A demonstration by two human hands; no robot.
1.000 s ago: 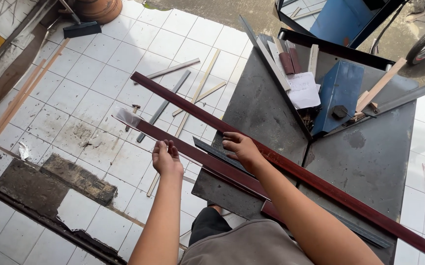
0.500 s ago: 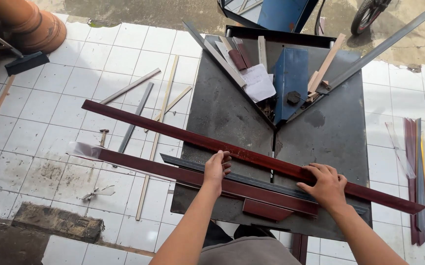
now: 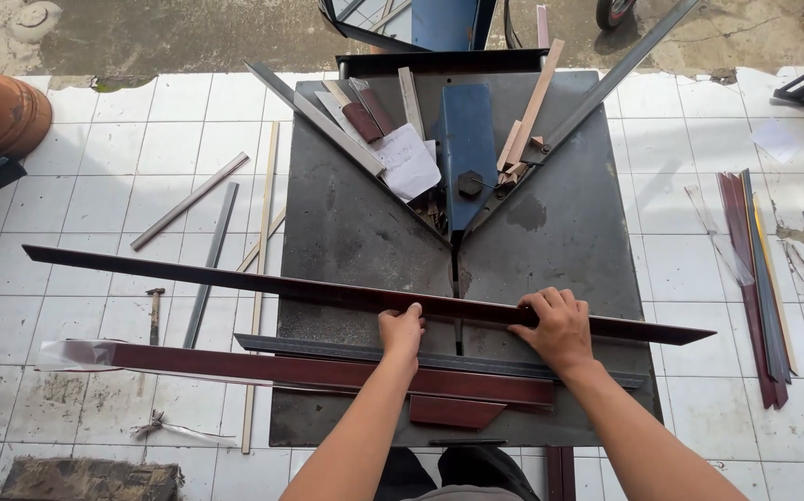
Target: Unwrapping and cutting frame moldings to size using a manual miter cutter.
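We have both hands on the long dark-red strip [image 3: 235, 283], which lies crosswise on the dark metal bench [image 3: 356, 223], just on our side of the V-shaped guide [image 3: 458, 199] and over the slot below its point. Our left hand [image 3: 402, 336] closes its grip over the strip's near edge; our right hand [image 3: 561, 327] presses down with fingers curled over the top. To do this well, we judge the strip should be kept flat and steady, both hands well away from the slot.
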